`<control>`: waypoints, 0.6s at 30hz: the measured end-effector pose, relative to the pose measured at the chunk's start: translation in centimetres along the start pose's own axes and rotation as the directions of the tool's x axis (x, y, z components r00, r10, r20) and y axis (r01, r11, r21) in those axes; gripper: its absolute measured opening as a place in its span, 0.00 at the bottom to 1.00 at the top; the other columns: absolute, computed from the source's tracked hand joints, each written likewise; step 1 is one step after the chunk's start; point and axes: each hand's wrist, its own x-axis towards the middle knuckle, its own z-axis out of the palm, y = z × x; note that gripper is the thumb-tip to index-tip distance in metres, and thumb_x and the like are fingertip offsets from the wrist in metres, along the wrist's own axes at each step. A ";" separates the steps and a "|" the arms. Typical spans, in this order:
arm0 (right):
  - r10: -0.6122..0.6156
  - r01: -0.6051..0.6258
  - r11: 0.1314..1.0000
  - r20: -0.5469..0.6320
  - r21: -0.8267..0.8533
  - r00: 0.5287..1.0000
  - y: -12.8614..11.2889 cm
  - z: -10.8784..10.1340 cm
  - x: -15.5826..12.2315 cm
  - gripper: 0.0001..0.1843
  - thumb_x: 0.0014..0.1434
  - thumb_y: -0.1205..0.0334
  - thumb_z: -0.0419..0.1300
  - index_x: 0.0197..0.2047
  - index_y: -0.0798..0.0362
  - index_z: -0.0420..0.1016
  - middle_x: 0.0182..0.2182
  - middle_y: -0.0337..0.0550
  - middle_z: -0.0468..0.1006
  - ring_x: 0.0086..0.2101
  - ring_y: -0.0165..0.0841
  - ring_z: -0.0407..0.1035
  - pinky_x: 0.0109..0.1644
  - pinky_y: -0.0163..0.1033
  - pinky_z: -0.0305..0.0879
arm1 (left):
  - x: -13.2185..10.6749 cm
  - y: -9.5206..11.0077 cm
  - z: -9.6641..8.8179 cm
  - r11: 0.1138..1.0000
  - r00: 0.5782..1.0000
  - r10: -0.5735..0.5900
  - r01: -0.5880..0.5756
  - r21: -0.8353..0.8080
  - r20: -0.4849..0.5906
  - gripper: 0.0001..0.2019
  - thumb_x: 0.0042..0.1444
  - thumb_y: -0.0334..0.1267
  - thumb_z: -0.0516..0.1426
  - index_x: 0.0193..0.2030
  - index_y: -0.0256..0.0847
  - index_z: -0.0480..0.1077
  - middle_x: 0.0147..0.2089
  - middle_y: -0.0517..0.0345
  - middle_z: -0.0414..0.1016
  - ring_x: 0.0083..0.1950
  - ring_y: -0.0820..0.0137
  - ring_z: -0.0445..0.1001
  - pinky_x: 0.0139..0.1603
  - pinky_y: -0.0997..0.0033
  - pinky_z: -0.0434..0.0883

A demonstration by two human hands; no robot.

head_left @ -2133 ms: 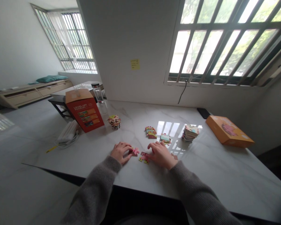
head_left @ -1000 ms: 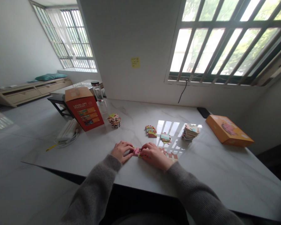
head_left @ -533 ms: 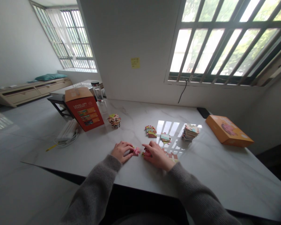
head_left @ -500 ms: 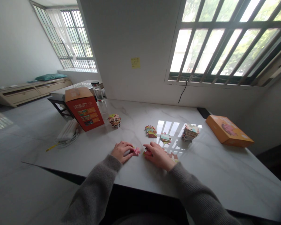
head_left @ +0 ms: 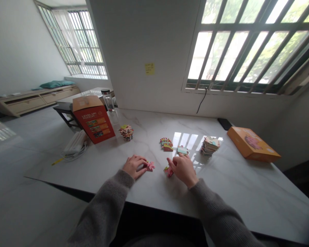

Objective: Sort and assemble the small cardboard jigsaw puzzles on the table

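My left hand (head_left: 135, 166) rests on the table with its fingers bent, thumb and fingertips at the edge of a pink puzzle piece (head_left: 150, 166) lying flat. To the right, my right hand (head_left: 184, 169) is curled over another pink puzzle piece (head_left: 169, 172) with some yellow-green on it, which shows at the thumb side; the grip is partly hidden under the fingers. Just beyond this hand lie a pale blue puzzle piece (head_left: 182, 149) and a small group of colourful pieces (head_left: 167, 146).
A stack of puzzle pieces (head_left: 126, 133) stands at the left, another stack (head_left: 209, 146) at the right. Around the table (head_left: 144, 188) edges are a red box (head_left: 99, 127), a glass bottle (head_left: 108, 102), a white power strip (head_left: 76, 143), an orange box (head_left: 252, 144) and a black phone (head_left: 224, 124).
My right hand has shifted a little right and curled more, with the pink piece moving right along with it. My left hand has stayed at its piece.
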 end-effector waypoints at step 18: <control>-0.260 0.239 0.956 0.119 0.169 0.958 0.5 -0.3 -1.3 0.12 0.65 0.57 0.59 0.31 0.51 0.76 0.28 0.41 0.77 0.36 0.36 0.68 0.48 0.43 0.59 | 0.0 0.2 -0.2 1.000 1.000 -0.014 0.014 0.003 0.011 0.06 0.57 0.41 0.62 0.42 0.48 0.76 0.52 0.58 0.77 0.53 0.60 0.69 0.54 0.57 0.61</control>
